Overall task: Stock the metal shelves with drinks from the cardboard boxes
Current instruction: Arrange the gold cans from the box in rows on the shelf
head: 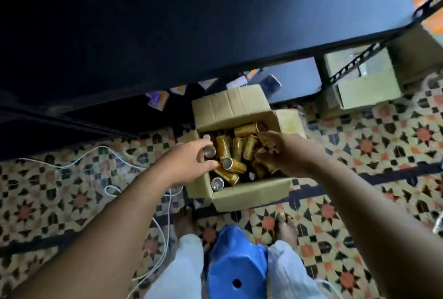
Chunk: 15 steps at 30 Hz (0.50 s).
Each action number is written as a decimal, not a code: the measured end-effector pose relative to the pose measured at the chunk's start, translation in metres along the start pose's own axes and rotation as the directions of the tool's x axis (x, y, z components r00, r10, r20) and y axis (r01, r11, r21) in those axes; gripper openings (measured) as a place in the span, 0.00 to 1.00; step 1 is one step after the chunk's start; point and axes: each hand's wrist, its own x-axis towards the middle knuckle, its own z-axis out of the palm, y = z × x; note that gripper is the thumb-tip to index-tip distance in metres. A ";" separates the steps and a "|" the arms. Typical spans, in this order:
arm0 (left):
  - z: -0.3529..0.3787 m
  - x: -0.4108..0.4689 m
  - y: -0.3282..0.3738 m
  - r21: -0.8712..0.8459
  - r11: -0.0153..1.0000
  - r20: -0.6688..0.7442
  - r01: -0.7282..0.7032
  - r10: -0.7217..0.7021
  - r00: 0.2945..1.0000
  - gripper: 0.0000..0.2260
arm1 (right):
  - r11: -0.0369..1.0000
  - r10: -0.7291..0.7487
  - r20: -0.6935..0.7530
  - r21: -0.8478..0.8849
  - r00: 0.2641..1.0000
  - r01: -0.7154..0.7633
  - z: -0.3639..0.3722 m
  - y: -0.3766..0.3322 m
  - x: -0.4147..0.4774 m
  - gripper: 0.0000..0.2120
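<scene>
A dark metal shelf (215,23) fills the top of the view, its front edge running over a patterned tile floor (359,155). On the floor, just in front of the shelf, stands an open cardboard box (251,193) with its flaps folded out. It holds a jumble of gold cans (242,147), most lying on their sides and a few standing with silver tops up. A second cardboard box (369,87) sits well apart to the right, behind the shelf's slotted leg. A blue stool (237,258) stands between the person's bare feet, near the box's front wall, and a white cable (165,226) loops across the floor to the left.

Both arms reach down into the box. The left hand (189,162) is at the box's left side, its fingers (200,144) and thumb curled narrowly round the top of an upright can (209,151). The right hand (285,150) hangs over the right half, its fingers (266,137) bent down among the lying cans. Blur hides whether they grip one.
</scene>
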 end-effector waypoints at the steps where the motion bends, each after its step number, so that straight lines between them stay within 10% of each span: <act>1: 0.012 0.014 -0.006 -0.008 1.000 0.015 -0.003 0.003 1.000 0.27 | 0.999 0.028 0.003 0.030 1.000 -0.029 0.017 0.012 0.010 0.27; 15: 0.178 0.198 -0.076 -0.125 0.992 -0.014 -0.005 0.003 1.000 0.21 | 0.779 0.306 -0.137 0.604 0.942 -0.165 0.175 0.151 0.145 0.26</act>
